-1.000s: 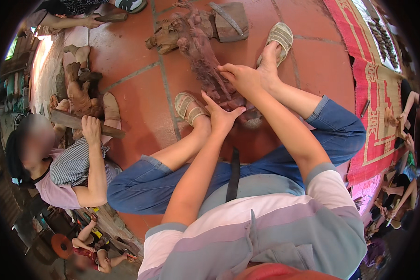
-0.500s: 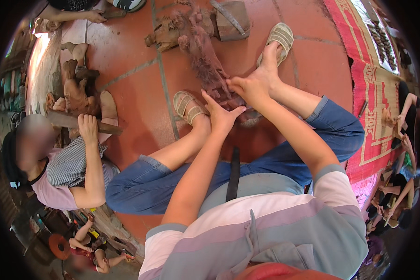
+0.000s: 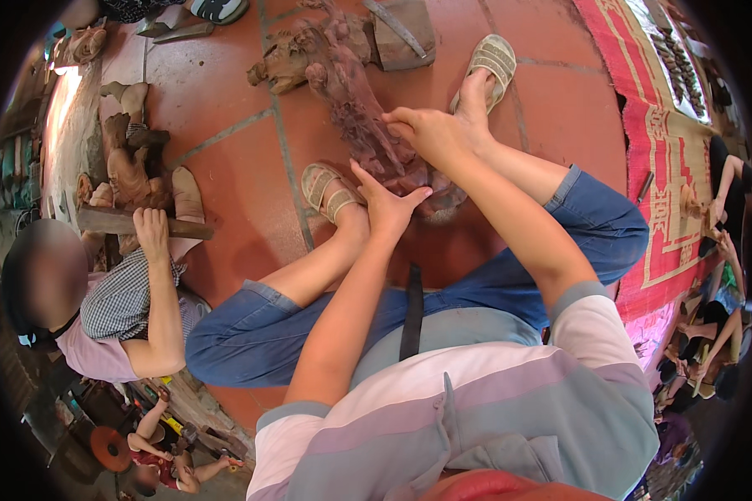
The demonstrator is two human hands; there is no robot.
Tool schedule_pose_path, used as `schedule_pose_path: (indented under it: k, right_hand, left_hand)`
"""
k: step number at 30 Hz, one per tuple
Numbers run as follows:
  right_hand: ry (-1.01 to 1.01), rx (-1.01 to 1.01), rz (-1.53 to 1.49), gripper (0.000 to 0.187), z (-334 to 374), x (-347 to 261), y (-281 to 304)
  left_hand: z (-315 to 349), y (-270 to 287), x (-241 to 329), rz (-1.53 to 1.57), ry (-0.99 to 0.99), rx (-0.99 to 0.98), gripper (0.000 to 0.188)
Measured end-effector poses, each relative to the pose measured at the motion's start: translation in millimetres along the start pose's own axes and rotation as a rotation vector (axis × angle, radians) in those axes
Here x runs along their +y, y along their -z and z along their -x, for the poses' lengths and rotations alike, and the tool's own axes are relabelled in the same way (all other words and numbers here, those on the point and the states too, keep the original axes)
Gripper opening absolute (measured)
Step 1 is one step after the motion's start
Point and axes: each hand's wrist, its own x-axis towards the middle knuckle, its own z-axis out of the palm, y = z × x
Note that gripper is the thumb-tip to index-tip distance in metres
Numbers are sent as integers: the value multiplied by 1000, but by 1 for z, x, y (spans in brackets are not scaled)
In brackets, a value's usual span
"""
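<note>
A reddish-brown carved wooden figure (image 3: 355, 108) stretches away from me between my feet, its broad base (image 3: 422, 188) closest to me. My left hand (image 3: 386, 200) is at the near left of that base, thumb and index finger spread wide. The thumb lies against the base, and the other fingers are partly hidden. Beside the right side of the carving is my right hand (image 3: 433, 138), with thumb and index finger drawn together toward the wood. Whatever it pinches, if anything, is too small or hidden to make out.
Behind the carving are a rough brown wood piece (image 3: 288, 63) and a wooden block (image 3: 405, 37) with a long blade-like tool (image 3: 395, 27). To the left a co-worker's hand (image 3: 152, 230) grips a wooden bar near another carving (image 3: 134, 171). A red patterned mat (image 3: 639, 192) lies right.
My right hand has shifted up and left along the carving, its fingers drawn closer together. My left hand stays by the base. The far co-worker's hand has left the tool at upper left.
</note>
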Motion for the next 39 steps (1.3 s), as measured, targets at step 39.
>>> schedule_pose_path:
  k: [39]
  right_hand:
    - [-71,182,-251,16,-4,9,-23]
  left_hand:
    - [2,0,7,52,44,-66,133]
